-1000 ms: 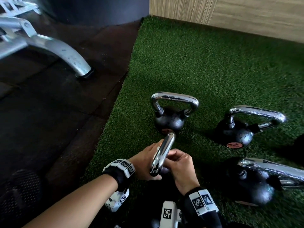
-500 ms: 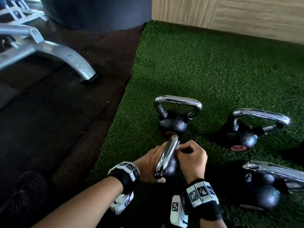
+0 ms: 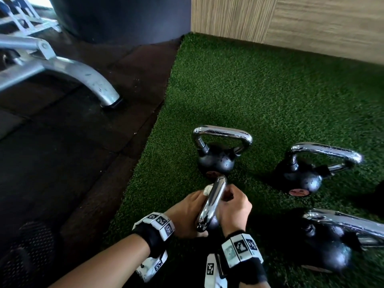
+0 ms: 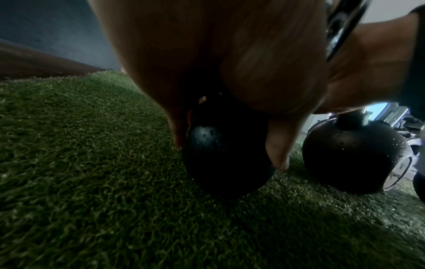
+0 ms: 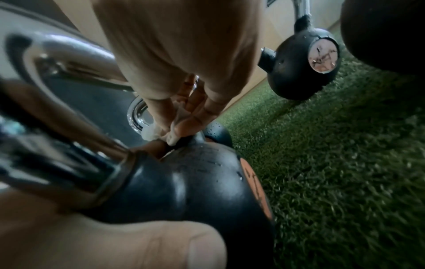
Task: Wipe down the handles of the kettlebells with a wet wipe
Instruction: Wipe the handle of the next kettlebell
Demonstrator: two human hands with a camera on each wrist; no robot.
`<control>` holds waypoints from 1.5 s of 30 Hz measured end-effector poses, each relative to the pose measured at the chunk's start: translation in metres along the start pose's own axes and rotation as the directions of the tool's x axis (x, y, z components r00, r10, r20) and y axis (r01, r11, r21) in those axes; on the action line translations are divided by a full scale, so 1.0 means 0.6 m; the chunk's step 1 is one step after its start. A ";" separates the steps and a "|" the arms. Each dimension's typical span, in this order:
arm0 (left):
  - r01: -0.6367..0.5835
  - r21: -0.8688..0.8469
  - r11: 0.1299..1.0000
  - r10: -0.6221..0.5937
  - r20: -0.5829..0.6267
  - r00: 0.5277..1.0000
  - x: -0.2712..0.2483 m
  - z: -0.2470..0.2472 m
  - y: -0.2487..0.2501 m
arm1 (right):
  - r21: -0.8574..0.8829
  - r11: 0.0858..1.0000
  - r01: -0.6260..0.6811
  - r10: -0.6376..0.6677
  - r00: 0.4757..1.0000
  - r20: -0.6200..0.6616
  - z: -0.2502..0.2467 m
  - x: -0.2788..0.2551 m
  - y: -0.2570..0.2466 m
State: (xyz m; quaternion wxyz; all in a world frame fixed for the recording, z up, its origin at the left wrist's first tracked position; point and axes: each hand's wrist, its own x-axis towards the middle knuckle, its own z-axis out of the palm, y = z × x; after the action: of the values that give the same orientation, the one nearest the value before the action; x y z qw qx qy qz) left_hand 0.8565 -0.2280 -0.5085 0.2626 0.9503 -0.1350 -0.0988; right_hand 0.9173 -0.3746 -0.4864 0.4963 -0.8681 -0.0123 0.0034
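Crouching over the near kettlebell (image 3: 209, 222), the person has both hands on it, low in the head view at about six o'clock. Its chrome handle (image 3: 212, 201) runs edge-on between the two hands, and its black ball (image 4: 220, 160) sits on the green turf (image 3: 259, 96). The left hand (image 3: 187, 215) lies against the left side, its fingers reaching down around the ball with the tips near the turf. The right hand (image 3: 233, 208) has its fingers curled, pinching a white wet wipe (image 5: 170, 134) against the far base of the handle where chrome meets ball; a scrap of the wipe (image 3: 207, 190) shows past the handle's left side.

Three more kettlebells stand close by. One (image 3: 216, 161) is at twelve o'clock, so near that the held handle's far end overlaps its ball in the head view. Another (image 3: 301, 177) stands at two o'clock, tipped so its round label faces the camera. A larger one (image 3: 326, 248) is at three o'clock, just beside the right wrist. All three carry water droplets.

At ten o'clock a grey machine leg (image 3: 91, 80) rests on dark rubber flooring (image 3: 62, 163). A wood-panelled wall (image 3: 291, 23) closes the turf at twelve to one o'clock.
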 end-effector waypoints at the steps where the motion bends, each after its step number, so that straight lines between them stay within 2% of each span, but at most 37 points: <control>1: 0.033 -0.006 0.999 -0.033 0.015 0.999 -0.001 -0.005 0.004 | -0.015 1.000 0.000 0.000 1.000 0.010 -0.001 0.002 -0.001; 4: 0.136 0.046 0.990 -0.136 0.015 0.991 -0.021 -0.017 0.012 | -0.057 0.998 -0.009 0.011 0.999 0.041 -0.017 0.007 -0.001; 7: 0.140 0.097 0.985 -0.128 -0.116 0.985 -0.047 -0.029 0.020 | -0.034 0.987 0.156 -0.153 0.985 0.080 -0.049 0.018 -0.004; 10: 0.058 0.102 0.993 -0.029 -0.263 0.964 -0.054 -0.040 0.032 | -0.048 0.924 0.379 -0.357 0.901 0.249 -0.076 0.039 -0.015; 12: 0.040 0.118 0.992 -0.006 -0.274 0.962 -0.053 -0.048 0.042 | -0.091 0.867 0.491 -0.437 0.834 0.337 -0.081 0.046 -0.030; 13: 0.048 0.136 0.990 -0.011 -0.259 0.966 -0.053 -0.051 0.045 | -0.107 0.852 0.513 -0.450 0.821 0.352 -0.083 0.046 -0.035; 16: 0.069 0.208 0.976 -0.030 -0.185 0.982 -0.056 -0.069 0.039 | -0.132 0.858 0.496 -0.441 0.844 0.306 -0.089 0.036 -0.037; 18: 0.090 0.261 0.961 -0.076 -0.064 0.995 -0.054 -0.093 0.030 | -0.184 0.869 0.460 -0.402 0.871 0.282 -0.098 0.024 -0.033; 21: 0.075 0.333 0.940 -0.114 0.099 0.989 -0.044 -0.129 0.013 | -0.252 0.874 0.416 -0.356 0.900 0.251 -0.113 0.000 -0.025; 24: 0.074 0.344 0.936 -0.144 0.182 0.973 -0.030 -0.153 0.000 | -0.302 0.875 0.377 -0.318 0.920 0.227 -0.122 -0.024 -0.022; 30: 0.114 0.287 0.951 -0.181 0.219 0.959 -0.024 -0.155 -0.009 | -0.357 0.875 0.327 -0.253 0.938 0.238 -0.135 -0.058 -0.025; 36: 0.100 0.396 0.913 -0.215 0.259 0.942 -0.014 -0.173 0.011 | -0.446 0.827 0.341 -0.214 0.926 0.312 -0.148 -0.059 -0.049; 39: 0.081 0.485 0.870 -0.253 0.300 0.920 -0.005 -0.191 0.024 | -0.481 0.818 0.316 -0.129 0.915 0.382 -0.160 -0.055 -0.071; 42: 0.112 0.599 0.793 -0.335 0.274 0.902 0.011 -0.214 0.037 | -0.460 0.844 0.277 -0.087 0.916 0.391 -0.182 -0.039 -0.105; 45: 0.203 0.568 0.798 -0.371 0.196 0.908 0.033 -0.250 0.039 | -0.467 0.841 0.274 -0.117 0.934 0.338 -0.202 -0.014 -0.150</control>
State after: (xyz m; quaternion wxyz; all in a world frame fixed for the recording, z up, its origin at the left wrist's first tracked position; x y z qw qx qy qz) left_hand 0.9091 -0.1825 -0.3718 -0.0544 0.9686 -0.0477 -0.2379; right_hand 0.9095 -0.4338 -0.3475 0.2409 -0.9512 -0.1765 0.0785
